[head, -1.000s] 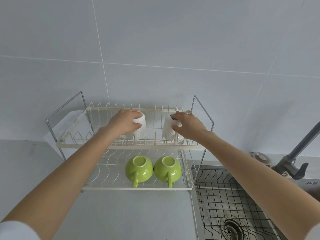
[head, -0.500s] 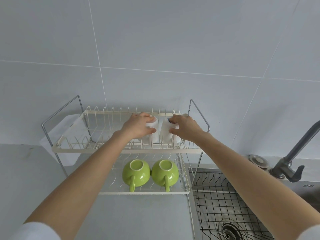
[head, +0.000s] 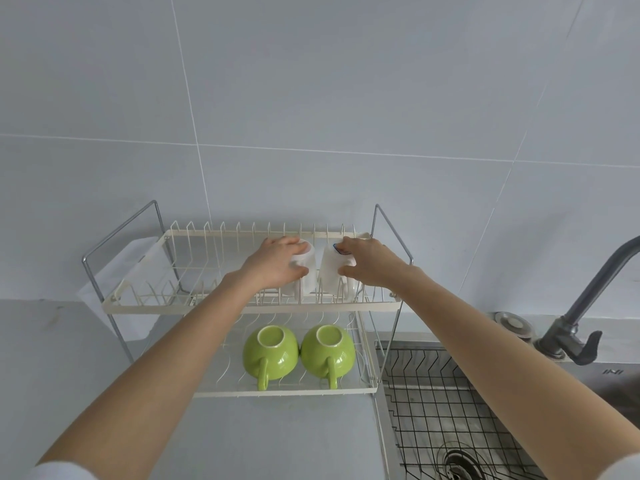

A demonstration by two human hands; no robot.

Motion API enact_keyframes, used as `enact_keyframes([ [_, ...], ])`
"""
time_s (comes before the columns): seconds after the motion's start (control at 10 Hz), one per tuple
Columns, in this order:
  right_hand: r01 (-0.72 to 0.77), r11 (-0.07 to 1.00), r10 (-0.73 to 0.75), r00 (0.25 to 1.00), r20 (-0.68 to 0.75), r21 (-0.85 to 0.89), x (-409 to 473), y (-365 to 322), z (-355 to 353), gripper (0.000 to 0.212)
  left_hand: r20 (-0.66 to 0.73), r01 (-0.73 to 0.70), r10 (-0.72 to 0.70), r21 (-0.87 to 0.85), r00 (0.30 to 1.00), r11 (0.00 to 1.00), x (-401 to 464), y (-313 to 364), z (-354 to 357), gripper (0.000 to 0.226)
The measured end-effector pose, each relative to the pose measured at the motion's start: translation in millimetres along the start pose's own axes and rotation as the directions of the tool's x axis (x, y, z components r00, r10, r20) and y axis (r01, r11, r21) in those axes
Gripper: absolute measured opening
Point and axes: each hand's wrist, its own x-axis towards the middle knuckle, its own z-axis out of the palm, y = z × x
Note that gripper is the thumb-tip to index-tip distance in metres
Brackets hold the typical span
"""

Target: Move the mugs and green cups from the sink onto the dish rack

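Already both white ceramic mugs (head: 304, 271) stand upside down, side by side on the cream wire dish rack's (head: 242, 308) upper tier. Left hand (head: 277, 261) clamps the nine-o'clock mug, right hand (head: 367, 263) the three-o'clock one (head: 330, 271); letting go means lifting straight up.

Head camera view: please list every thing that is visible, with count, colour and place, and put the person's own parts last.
white ceramic mugs: 2, white, upside down on upper shelf of rack, one under each hand
green ceramic cups: 2, green, upside down on lower shelf, handles toward camera
cream wire dish rack: 1, cream with metal frame, on counter left of sink
steel sink: 1, grey, black wire grid inside, lower right
grey metal faucet: 1, right edge
left hand: grips left mug
right hand: grips right mug
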Motion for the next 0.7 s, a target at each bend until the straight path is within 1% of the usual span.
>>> enact_keyframes([
  [0.1, 0.03, 0.999, -0.029, 0.999, 0.041, -0.031, -1, 1, -2, 0.045, -0.007, -0.005, 0.005, -0.009, 1.0, 1.0, 2, 0, 0, 0.054],
  [0.2, 0.063, 0.994, -0.055, 0.994, 0.089, -0.088, -4, 0, -4, 0.049, 0.021, -0.033, 0.032, 0.041, 0.999, 0.999, 2, 1, -2, 0.053],
  [0.5, 0.085, 0.985, -0.065, 0.989, 0.13, -0.15, -14, -3, -21, 0.055, 0.006, 0.005, -0.005, 0.05, 1.0, 0.999, -8, 7, -16, 0.058],
  [0.6, 0.075, 0.984, -0.055, 0.991, 0.122, -0.165, -19, -9, -43, 0.061, -0.014, 0.018, -0.017, 0.087, 1.0, 0.996, -10, 20, -42, 0.057],
  [0.7, 0.07, 0.98, -0.046, 0.991, 0.128, -0.189, -24, -11, -59, 0.062, 0.015, 0.032, -0.034, 0.116, 0.999, 0.993, -12, 29, -59, 0.062],
])
